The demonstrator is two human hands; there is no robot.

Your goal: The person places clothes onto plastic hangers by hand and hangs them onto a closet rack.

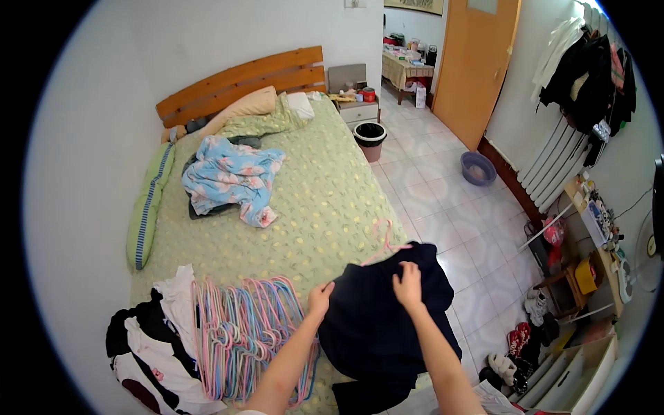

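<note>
A dark navy garment (373, 318) lies spread over the near right corner of the bed, with a pink hanger (384, 238) partly inside it. The hanger's hook sticks out past the garment's far edge. My left hand (320, 300) is closed on the garment's left edge. Near the hanger, my right hand (409, 283) grips the upper part of the cloth, its thumb and fingers a little apart. Left of my left forearm, a large bunch of pink, blue and white hangers (249, 332) lies on the bed. Beside it are white and black clothes (155, 346).
A blue floral garment (232, 173) rests on the green patterned bedspread (325, 187). On the tiled floor stand a bin (370, 145) and a purple basin (477, 169). Shoes (519, 339) and an open-topped rack (570, 377) are at right. Clothes (588, 76) hang on the wall.
</note>
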